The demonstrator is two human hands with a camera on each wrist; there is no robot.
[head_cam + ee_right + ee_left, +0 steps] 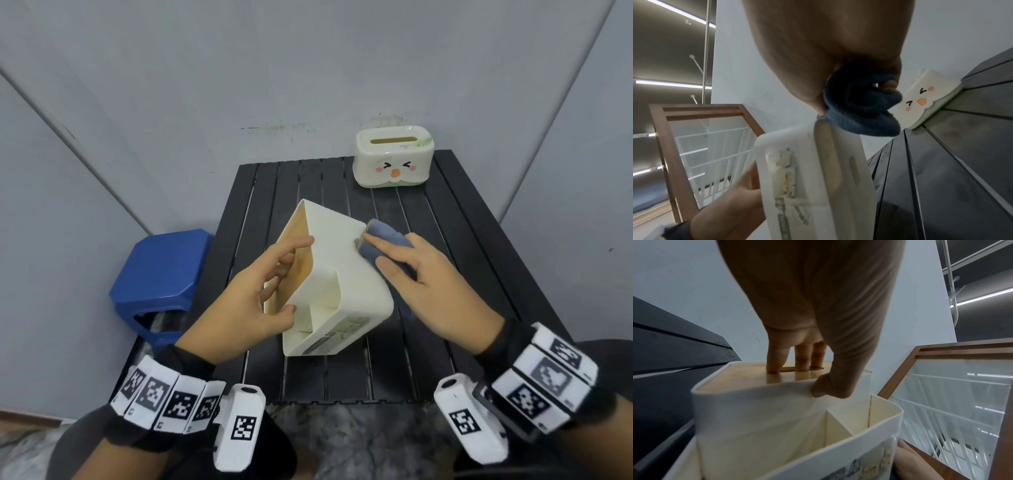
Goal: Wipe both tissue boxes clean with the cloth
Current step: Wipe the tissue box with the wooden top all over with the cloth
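Observation:
A cream tissue box with a wooden lid and side compartments is tipped on its side over the black slatted table. My left hand grips it, fingers on the wooden lid and thumb on the wall. My right hand holds a bunched blue cloth and presses it against the box's far right edge; the cloth sits at the box's corner. A second tissue box, white with a cartoon face, stands upright at the table's back right, also seen as the face box.
A blue plastic stool stands left of the table. Grey walls close in behind and on both sides. A wood-framed railing panel shows beyond the box in the wrist views.

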